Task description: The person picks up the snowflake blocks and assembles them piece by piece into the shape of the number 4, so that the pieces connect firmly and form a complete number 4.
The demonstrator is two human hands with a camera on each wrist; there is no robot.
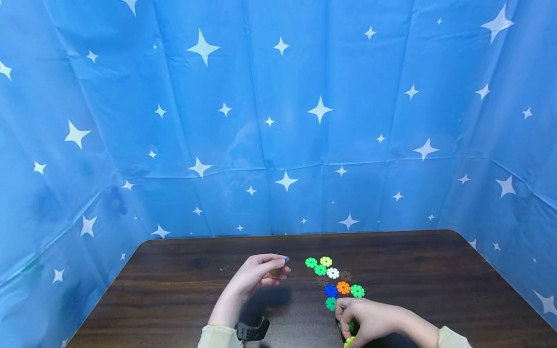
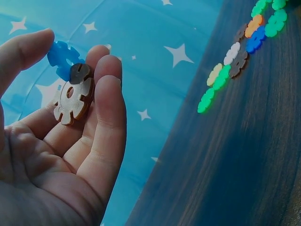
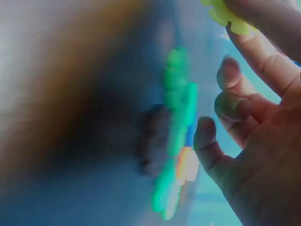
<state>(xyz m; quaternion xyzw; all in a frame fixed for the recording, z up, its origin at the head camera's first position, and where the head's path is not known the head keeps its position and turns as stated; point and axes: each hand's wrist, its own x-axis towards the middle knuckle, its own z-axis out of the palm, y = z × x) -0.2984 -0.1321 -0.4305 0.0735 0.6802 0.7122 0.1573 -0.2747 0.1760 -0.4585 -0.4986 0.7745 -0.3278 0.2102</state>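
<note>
My left hand (image 1: 254,276) is raised above the table's middle. Between its thumb and fingers it holds a blue notched interlocking disc (image 2: 62,59) together with a brown one (image 2: 73,99); the two overlap, and whether they are slotted together I cannot tell. Low at the right, my right hand (image 1: 374,316) pinches a yellow notched disc (image 3: 230,19) between thumb and index finger. Its other fingers are loosely bent. Close by that hand lie a green disc (image 1: 330,304) and another green disc (image 1: 351,326) partly hidden by its fingers.
More discs lie on the dark wooden table (image 1: 196,290) in a loose group: a blue disc (image 1: 330,290), an orange disc (image 1: 343,287), a white disc (image 1: 332,273), a yellow disc (image 1: 326,261), plus several green and brown ones. A blue star-patterned cloth (image 1: 296,145) hangs around the table.
</note>
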